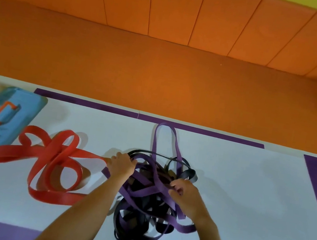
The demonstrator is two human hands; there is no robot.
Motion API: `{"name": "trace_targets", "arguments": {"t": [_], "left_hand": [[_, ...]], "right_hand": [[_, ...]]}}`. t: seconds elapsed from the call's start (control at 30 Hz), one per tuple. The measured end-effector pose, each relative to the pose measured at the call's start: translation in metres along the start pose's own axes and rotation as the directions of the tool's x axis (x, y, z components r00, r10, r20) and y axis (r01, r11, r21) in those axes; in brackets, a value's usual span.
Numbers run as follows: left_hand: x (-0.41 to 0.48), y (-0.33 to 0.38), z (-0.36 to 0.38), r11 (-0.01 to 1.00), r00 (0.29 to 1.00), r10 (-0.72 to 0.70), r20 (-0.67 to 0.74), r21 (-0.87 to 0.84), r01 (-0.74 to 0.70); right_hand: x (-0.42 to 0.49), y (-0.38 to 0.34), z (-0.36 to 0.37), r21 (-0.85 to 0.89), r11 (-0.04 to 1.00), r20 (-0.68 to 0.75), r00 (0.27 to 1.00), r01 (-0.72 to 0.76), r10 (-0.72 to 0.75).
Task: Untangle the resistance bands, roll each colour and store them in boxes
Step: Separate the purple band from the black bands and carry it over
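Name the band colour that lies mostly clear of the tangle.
The red band, looped loosely at the left; the purple band and black band are knotted together.

We record a tangle [142, 192] of purple bands [177, 152] and dark bands [191, 175] heaped on the white mat [245, 196]; the left hand [122, 166] grips the tangle's left edge; the right hand [185, 196] pinches one of the purple bands; the red band [52, 165] sprawls in loose loops leftward, its end reaching the left hand; a blue box [26, 107] lies just beyond it; orange floor [160, 74] borders the mat.
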State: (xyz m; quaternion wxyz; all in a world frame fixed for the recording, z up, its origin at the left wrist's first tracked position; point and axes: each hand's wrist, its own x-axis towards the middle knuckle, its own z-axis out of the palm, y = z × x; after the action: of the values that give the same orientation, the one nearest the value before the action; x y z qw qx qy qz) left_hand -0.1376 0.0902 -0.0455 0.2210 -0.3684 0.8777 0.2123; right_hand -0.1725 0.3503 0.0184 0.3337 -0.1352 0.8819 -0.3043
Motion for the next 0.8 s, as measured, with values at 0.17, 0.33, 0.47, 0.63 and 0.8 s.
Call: {"name": "trace_targets", "arguments": {"t": [0.17,0.33,0.47,0.63,0.8], "left_hand": [[0.004,0.006,0.012,0.998,0.996,-0.017,-0.090,0.051,0.021],[0.000,0.006,0.010,0.973,0.980,0.024,-0.197,-0.219,-0.068],[-0.015,-0.006,0.010,0.865,0.917,0.140,-0.375,-0.404,-0.297],[-0.038,-0.029,0.010,0.691,0.861,0.194,-0.470,-0.557,-0.460],[-0.053,-0.046,-0.003,0.757,0.761,0.435,-0.482,-0.263,-0.599]], "right_hand": [[-0.002,0.012,0.016,-0.058,0.998,-0.042,0.999,0.006,-0.008],[-0.011,0.025,0.019,-0.082,0.997,-0.093,0.996,-0.006,-0.002],[-0.011,0.030,0.011,-0.112,0.994,-0.114,0.993,-0.002,-0.011],[-0.009,0.034,0.003,0.058,0.998,-0.046,0.999,-0.010,0.013],[0.011,0.019,0.002,0.294,0.954,-0.161,0.987,0.064,-0.017]]}}
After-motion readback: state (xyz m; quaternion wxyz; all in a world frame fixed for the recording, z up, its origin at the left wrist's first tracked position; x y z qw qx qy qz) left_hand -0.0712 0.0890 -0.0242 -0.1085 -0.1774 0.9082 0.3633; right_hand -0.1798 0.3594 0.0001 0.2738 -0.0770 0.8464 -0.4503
